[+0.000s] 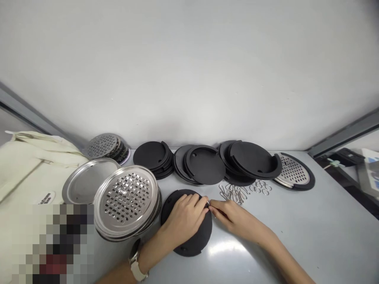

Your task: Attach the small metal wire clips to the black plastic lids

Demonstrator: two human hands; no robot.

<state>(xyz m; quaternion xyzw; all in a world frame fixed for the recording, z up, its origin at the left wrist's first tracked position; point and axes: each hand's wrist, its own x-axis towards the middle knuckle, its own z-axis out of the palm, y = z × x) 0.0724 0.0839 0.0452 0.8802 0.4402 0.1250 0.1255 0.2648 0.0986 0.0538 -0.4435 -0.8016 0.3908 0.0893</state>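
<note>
A black round disc (185, 248) with small holes lies on the table in front of me. My left hand (188, 213) rests across it, its fingers curled at the disc's right edge. From the right, my right hand (233, 217) pinches a small shiny metal piece (208, 204) at that same edge, and the fingertips of both hands nearly meet there. Fingers cover most of this piece, so its exact kind cannot be made out. Just beyond the right hand lie a heap of metal snap hooks (233, 193) and several metal rings (260, 187).
Stacked perforated metal grater discs (127, 201) stand left of my hands, beside a plain metal disc (89, 181). Piles of black discs (207, 165) line the wall. At the far right, a grater disc (294, 169) sits in a black holder. Cream fabric (26, 169) covers the left side.
</note>
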